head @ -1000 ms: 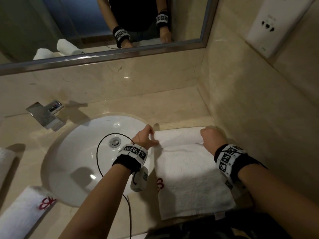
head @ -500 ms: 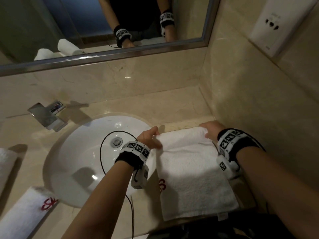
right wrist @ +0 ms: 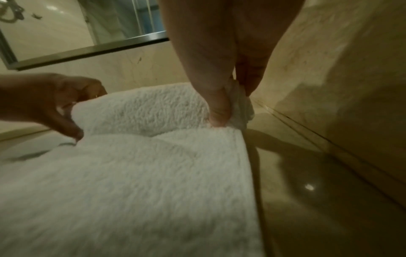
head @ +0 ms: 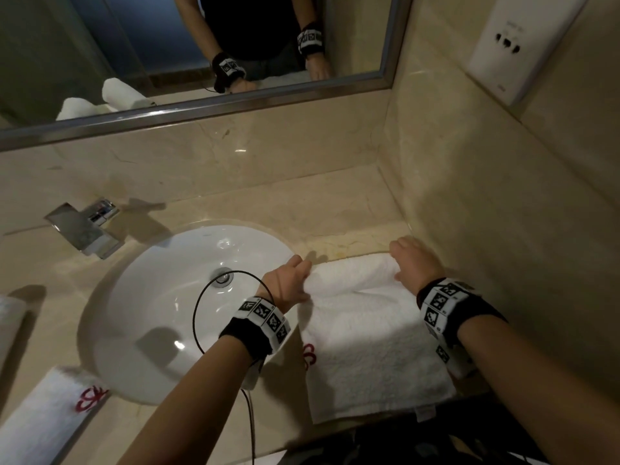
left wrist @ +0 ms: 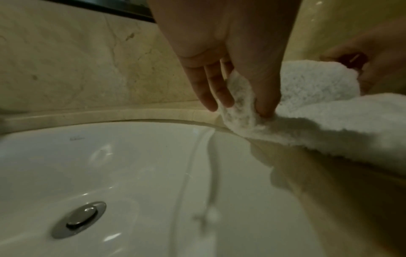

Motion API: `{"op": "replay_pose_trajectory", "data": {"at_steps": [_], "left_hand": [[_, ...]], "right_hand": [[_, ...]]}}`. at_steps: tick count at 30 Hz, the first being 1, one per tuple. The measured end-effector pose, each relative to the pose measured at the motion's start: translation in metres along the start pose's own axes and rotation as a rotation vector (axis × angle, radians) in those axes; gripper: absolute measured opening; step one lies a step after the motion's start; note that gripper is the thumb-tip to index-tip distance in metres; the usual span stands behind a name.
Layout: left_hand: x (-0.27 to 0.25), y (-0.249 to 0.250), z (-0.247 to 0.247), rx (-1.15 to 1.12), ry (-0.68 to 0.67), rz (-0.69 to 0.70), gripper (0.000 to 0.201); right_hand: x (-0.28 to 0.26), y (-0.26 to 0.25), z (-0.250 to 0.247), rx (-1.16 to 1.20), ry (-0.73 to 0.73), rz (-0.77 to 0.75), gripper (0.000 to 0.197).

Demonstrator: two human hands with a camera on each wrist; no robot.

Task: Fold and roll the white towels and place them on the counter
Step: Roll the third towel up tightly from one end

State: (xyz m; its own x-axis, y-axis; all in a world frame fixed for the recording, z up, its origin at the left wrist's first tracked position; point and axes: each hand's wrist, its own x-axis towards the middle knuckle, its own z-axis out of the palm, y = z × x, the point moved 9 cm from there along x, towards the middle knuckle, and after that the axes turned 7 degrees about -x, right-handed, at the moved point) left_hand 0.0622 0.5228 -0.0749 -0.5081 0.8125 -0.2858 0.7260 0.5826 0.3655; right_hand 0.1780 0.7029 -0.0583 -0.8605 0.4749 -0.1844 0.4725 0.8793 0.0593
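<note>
1. The towel (head: 375, 350) is spread on the counter (head: 335, 209) between the sink (head: 141, 330) and the right wall (head: 503, 213); its far end is rolled over, its near edge lies at the counter's front lip.
2. Bare counter is seen beyond the roll up to the back wall; on the right only a narrow strip is left.
3. The left grip (head: 287, 285) is closed on the roll's left end, the right grip (head: 414, 260) on its right end.
4. From the wrist views alone the pinches are shown: thumb (left wrist: 263, 97) against cloth, and thumb (right wrist: 217, 111) against the corner fold.
5. Only in the head view are a folded towel (head: 43, 414) bearing a red mark, the faucet (head: 84, 226) and the mirror (head: 201, 45) seen.
6. The fingertips are hidden from the head camera, and the folded towel is cut off at the frame's left edge.
</note>
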Motion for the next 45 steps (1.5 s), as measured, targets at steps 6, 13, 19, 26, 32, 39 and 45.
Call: {"op": "replay_pose_trajectory", "data": {"at_steps": [6,13,19,26,32,39,45], "left_hand": [[-0.012,0.011,0.003,0.155,-0.005,0.102,0.05],[-0.011,0.039,0.001,0.46,-0.056,-0.05,0.042],[-0.007,0.055,0.019,0.324,0.006,-0.072,0.052],[-0.015,0.056,0.033,0.282,-0.037,-0.065,0.068],[-0.013,0.056,0.03,0.199,-0.075,-0.054,0.068],[-0.017,0.051,0.012,0.074,-0.044,-0.031,0.066],[-0.024,0.041,0.019,-0.098,0.001,-0.029,0.07]], "right_hand": [[-0.022,-0.021,-0.011,-0.22,0.11,0.022,0.03],[-0.035,-0.04,-0.005,-0.516,0.044,0.049,0.023],[-0.053,-0.047,0.01,-0.582,-0.05,0.044,0.043],[-0.08,-0.011,-0.001,0.545,0.132,0.269,0.046],[-0.057,0.054,0.025,0.849,0.182,0.654,0.022],[-0.045,0.048,0.033,0.801,-0.035,0.621,0.03],[-0.064,0.045,0.042,0.712,-0.123,0.591,0.037]]}}
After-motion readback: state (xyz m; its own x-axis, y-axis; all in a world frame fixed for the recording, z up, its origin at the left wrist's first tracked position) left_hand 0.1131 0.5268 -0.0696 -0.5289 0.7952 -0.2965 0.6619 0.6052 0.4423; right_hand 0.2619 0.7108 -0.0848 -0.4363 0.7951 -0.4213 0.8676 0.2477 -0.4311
